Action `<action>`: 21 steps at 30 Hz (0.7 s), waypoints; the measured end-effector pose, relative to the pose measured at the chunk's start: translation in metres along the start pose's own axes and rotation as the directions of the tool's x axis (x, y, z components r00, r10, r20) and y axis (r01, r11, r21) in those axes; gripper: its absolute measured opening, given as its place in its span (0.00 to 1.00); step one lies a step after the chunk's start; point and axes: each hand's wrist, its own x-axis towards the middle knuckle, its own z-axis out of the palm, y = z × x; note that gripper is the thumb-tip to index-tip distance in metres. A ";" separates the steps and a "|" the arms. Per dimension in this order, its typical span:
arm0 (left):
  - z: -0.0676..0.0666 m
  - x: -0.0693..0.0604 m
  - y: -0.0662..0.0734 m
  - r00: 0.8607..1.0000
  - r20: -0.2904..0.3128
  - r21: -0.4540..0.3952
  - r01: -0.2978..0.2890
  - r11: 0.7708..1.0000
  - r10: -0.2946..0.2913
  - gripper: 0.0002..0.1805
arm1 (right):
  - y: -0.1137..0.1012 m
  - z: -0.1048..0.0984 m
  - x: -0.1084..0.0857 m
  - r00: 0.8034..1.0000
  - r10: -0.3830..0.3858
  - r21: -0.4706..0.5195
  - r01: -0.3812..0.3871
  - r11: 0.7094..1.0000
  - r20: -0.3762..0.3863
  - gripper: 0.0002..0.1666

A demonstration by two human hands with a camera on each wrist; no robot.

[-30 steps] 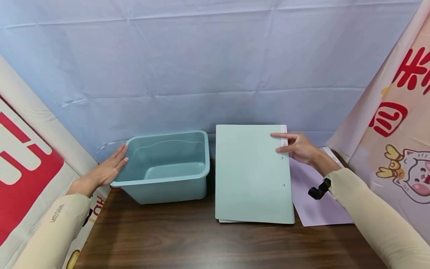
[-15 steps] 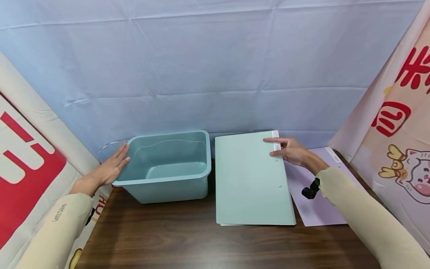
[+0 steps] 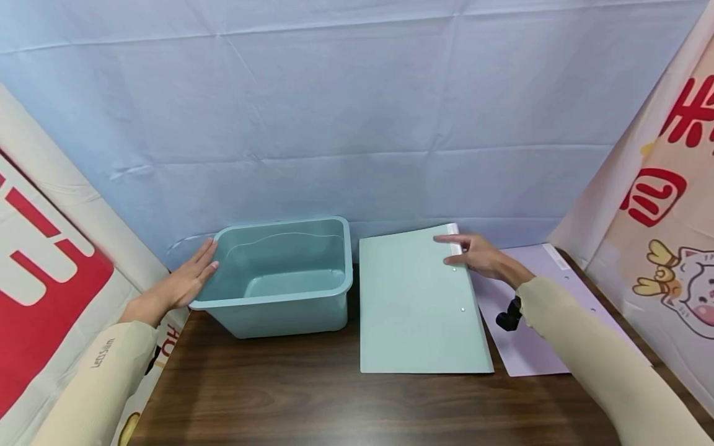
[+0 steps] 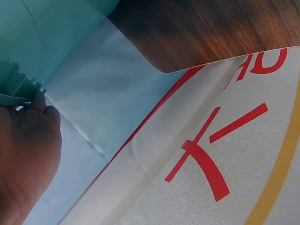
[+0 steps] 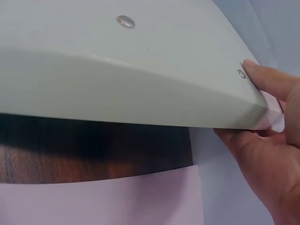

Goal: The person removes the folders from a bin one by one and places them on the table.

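A pale mint-green file folder (image 3: 418, 303) lies on the right half of the table, its upper right part raised. My right hand (image 3: 474, 253) grips it by the spine near the top corner; in the right wrist view the thumb lies on the cover and fingers are underneath. A gap shows between the raised spine and the table there. To the left, my left hand (image 3: 184, 277) rests against the left rim of a blue-green plastic bin (image 3: 290, 316), fingers fairly straight. The bin holds nothing that I can see.
A lilac folder (image 3: 535, 347) lies flat on the wooden table (image 3: 312, 396), to the right and partly under my right forearm. A pale blue cloth (image 3: 346, 124) hangs behind. Printed banners (image 3: 658, 204) stand at both sides.
My right hand has moved slightly left and down with the green folder's top corner, and its top edge now slants. More of the lilac folder shows. My left hand stays on the bin.
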 end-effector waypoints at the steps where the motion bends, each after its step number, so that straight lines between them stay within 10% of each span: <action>1: 0.000 0.000 0.000 1.000 -0.001 0.000 0.000 1.000 0.000 0.38 | 0.002 0.000 0.001 1.000 -0.002 -0.035 0.002 0.999 -0.005 0.43; 21: 0.000 0.002 0.002 1.000 0.005 0.015 0.013 1.000 -0.014 0.38 | 0.025 0.015 0.010 0.999 -0.005 -0.211 -0.004 0.977 -0.041 0.41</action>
